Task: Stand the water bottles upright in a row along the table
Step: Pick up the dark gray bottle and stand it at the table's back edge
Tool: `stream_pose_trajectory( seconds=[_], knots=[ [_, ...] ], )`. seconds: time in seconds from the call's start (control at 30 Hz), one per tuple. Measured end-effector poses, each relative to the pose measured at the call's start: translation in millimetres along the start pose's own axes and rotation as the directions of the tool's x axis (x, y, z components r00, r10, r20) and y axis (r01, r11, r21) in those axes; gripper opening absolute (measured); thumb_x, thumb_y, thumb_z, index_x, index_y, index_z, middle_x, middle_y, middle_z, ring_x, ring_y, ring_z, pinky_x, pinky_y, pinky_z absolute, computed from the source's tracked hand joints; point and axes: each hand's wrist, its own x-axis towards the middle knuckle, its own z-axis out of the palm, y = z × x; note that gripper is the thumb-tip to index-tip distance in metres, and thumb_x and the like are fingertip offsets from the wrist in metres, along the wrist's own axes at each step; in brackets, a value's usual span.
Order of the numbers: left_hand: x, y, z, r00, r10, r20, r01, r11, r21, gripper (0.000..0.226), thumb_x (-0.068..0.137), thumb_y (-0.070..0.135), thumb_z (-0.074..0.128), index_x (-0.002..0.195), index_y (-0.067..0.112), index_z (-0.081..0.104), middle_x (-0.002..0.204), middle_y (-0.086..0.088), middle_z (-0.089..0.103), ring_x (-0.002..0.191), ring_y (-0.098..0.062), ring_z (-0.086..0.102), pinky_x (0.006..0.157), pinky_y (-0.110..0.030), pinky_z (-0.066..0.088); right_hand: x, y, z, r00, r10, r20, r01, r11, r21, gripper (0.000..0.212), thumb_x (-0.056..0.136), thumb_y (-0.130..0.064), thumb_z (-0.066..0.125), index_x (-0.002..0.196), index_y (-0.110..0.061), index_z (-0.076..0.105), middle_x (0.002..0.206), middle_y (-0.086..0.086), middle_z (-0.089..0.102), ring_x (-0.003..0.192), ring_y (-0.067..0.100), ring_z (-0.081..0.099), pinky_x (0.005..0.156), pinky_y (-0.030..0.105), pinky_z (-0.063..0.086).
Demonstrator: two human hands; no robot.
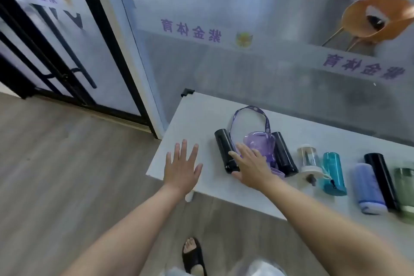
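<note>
Several water bottles lie on their sides along a white table (pixel 192 116). From the left: a black bottle (pixel 225 151), a purple bottle (pixel 261 143) with a strap, a second black bottle (pixel 284 154), a clear bottle (pixel 309 159), a teal bottle (pixel 333 172), a lilac bottle (pixel 368 188), a third black bottle (pixel 380 177) and a green bottle (pixel 405 190) at the frame edge. My right hand (pixel 252 166) is spread open, hovering over the gap between the left black bottle and the purple one. My left hand (pixel 182 166) is open above the table's left end, holding nothing.
A frosted glass wall with purple lettering runs behind the table. A black-framed glass door (pixel 67 51) stands to the left. An orange chair (pixel 378 20) shows beyond the glass. Wooden floor lies left of and in front of the table; my sandalled foot (pixel 193 255) is below.
</note>
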Motion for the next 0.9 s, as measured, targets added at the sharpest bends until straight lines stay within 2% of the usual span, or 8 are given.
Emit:
stream_pose_trajectory(
  seconds=[0.17, 0.27, 0.4, 0.53, 0.63, 0.73, 0.83, 0.9],
  knots=[
    [24, -9, 45, 1.0, -0.026, 0.014, 0.026, 1.0, -0.008, 0.069, 0.103, 0.056, 0.035, 0.163, 0.027, 0.019, 0.169, -0.014, 0.017, 0.154, -0.037, 0.019, 0.118, -0.056, 0.026, 32, 6, 26, 0.964, -0.081, 0.253, 0.098, 0.994, -0.056, 0.099, 0.084, -0.043, 0.076, 0.16, -0.033, 0.014, 0.171, 0.008, 0.0, 0.157, 0.029, 0.009, 0.12, 0.051, 0.024],
    [38, -12, 63, 0.997, -0.045, 0.055, 0.047, 0.999, -0.027, 0.068, 0.104, 0.054, 0.034, 0.163, 0.027, 0.016, 0.17, -0.014, 0.015, 0.154, -0.036, 0.019, 0.118, -0.055, 0.025, 57, 10, 38, 0.921, -0.111, 0.373, 0.162, 0.981, -0.107, 0.106, 0.085, -0.045, 0.076, 0.161, -0.04, 0.002, 0.17, 0.008, -0.016, 0.157, 0.035, 0.0, 0.122, 0.052, 0.02],
    [47, -12, 75, 0.988, -0.093, 0.123, 0.101, 0.993, -0.061, 0.065, 0.107, 0.049, 0.028, 0.164, 0.028, 0.005, 0.171, -0.012, 0.001, 0.156, -0.034, 0.009, 0.122, -0.053, 0.02, 72, 13, 57, 0.903, -0.165, 0.398, 0.224, 0.969, -0.106, 0.082, 0.091, -0.03, 0.069, 0.158, -0.039, 0.022, 0.169, 0.01, -0.018, 0.151, 0.045, 0.014, 0.118, 0.05, 0.028],
    [58, -11, 75, 0.976, -0.137, 0.17, 0.151, 0.986, -0.072, 0.066, 0.107, 0.044, 0.03, 0.164, 0.027, 0.0, 0.171, -0.013, -0.004, 0.157, -0.035, 0.007, 0.122, -0.052, 0.021, 85, 17, 62, 0.92, -0.183, 0.346, 0.199, 0.98, -0.009, 0.063, 0.092, -0.004, 0.054, 0.145, -0.036, 0.042, 0.169, 0.009, -0.018, 0.114, 0.038, 0.053, 0.097, 0.043, 0.044],
    [68, -8, 69, 0.965, -0.172, 0.197, 0.195, 0.976, -0.101, 0.065, 0.108, 0.041, 0.032, 0.164, 0.027, 0.002, 0.171, -0.013, -0.005, 0.157, -0.035, 0.005, 0.123, -0.051, 0.02, 100, 23, 57, 0.917, -0.204, 0.342, 0.181, 0.979, 0.098, 0.057, 0.094, -0.02, 0.062, 0.144, -0.04, 0.042, 0.17, 0.008, -0.013, 0.103, 0.036, 0.057, 0.092, 0.039, 0.046],
    [81, -5, 56, 0.962, -0.196, 0.191, 0.22, 0.969, -0.112, 0.064, 0.108, 0.04, 0.031, 0.164, 0.028, 0.002, 0.171, -0.011, -0.006, 0.157, -0.033, 0.003, 0.124, -0.051, 0.019, 122, 33, 38, 0.928, -0.168, 0.332, 0.041, 0.933, 0.358, 0.058, 0.089, -0.046, 0.069, 0.141, -0.048, 0.045, 0.171, 0.003, -0.001, 0.114, 0.038, 0.061, 0.096, 0.039, 0.05],
    [101, -5, 40, 0.965, -0.221, 0.144, 0.24, 0.961, -0.134, 0.063, 0.108, 0.04, 0.033, 0.164, 0.03, 0.005, 0.172, -0.009, -0.003, 0.157, -0.032, 0.005, 0.123, -0.051, 0.02, 153, 44, 7, 0.932, -0.118, 0.344, -0.122, 0.79, 0.601, 0.056, 0.092, -0.051, 0.065, 0.144, -0.044, 0.047, 0.165, 0.003, 0.023, 0.136, 0.028, 0.048, 0.11, 0.037, 0.041],
    [114, -4, 30, 0.968, -0.221, 0.121, 0.237, 0.961, -0.14, 0.063, 0.108, 0.041, 0.033, 0.163, 0.03, 0.006, 0.172, -0.008, 0.0, 0.157, -0.032, 0.007, 0.123, -0.05, 0.02, 175, 50, -7, 0.949, -0.07, 0.309, -0.189, 0.658, 0.729, 0.048, 0.096, -0.046, 0.061, 0.142, -0.036, 0.052, 0.146, 0.003, 0.047, 0.128, 0.024, 0.053, 0.106, 0.033, 0.041]
  ],
)
